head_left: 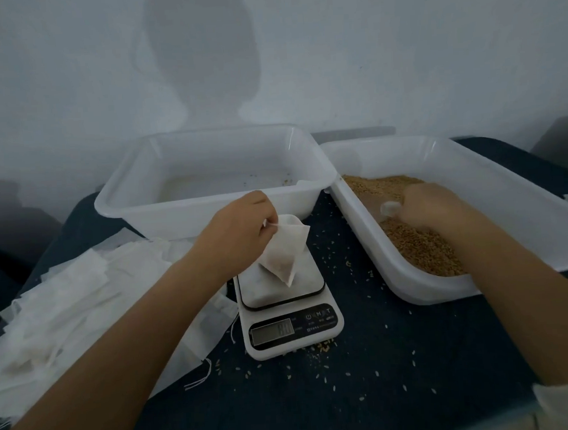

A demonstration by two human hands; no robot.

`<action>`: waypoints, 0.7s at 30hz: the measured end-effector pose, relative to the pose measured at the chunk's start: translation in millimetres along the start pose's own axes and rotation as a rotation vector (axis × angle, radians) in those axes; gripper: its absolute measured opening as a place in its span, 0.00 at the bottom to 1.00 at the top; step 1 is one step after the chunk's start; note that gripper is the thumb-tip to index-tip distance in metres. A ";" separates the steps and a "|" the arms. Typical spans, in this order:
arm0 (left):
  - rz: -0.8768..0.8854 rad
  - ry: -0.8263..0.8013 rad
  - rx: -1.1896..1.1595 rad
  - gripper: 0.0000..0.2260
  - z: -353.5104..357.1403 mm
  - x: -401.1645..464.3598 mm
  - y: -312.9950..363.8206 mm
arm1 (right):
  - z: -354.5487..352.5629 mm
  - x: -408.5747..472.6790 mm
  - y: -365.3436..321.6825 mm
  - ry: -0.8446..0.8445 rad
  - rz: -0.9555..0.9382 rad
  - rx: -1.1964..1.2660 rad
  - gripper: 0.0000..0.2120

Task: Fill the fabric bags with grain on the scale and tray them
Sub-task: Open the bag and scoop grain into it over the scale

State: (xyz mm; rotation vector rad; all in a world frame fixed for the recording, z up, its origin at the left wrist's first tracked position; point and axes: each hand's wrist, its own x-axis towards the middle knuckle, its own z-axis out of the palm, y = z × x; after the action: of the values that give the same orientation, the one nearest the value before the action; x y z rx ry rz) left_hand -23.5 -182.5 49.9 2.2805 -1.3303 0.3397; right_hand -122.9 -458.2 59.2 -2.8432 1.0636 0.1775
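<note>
Scale (290, 317) at lower centre, fabric bag (286, 251) on its platform. Pile of bags (75, 310) at lower left. Tray (207, 183) behind scale at centre. Tray with grain (420, 236) at right, touching first tray's corner.

we can read almost nothing: the scale (290, 314), near the middle of the surface, has a lit display (272, 329) with blurred digits, and button marks and small brand lettering beside it too tiny to read.
</note>
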 end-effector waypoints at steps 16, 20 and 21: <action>0.106 0.006 0.038 0.04 8.6 -10.6 0.1 | -1.6 -16.1 30.6 0.154 -0.052 0.387 0.14; 0.090 -0.007 0.011 0.04 6.5 -9.1 -3.1 | -21.4 -31.6 37.6 0.158 -0.107 0.422 0.11; 0.094 -0.012 0.014 0.04 6.0 -9.0 -3.6 | -25.9 -33.9 39.0 0.139 -0.111 0.416 0.11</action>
State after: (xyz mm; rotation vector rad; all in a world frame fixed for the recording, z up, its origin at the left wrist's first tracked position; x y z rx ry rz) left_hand -24.9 -177.4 39.9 2.2394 -1.4482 0.3686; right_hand -172.1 -469.1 87.5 -2.5519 0.8417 -0.2278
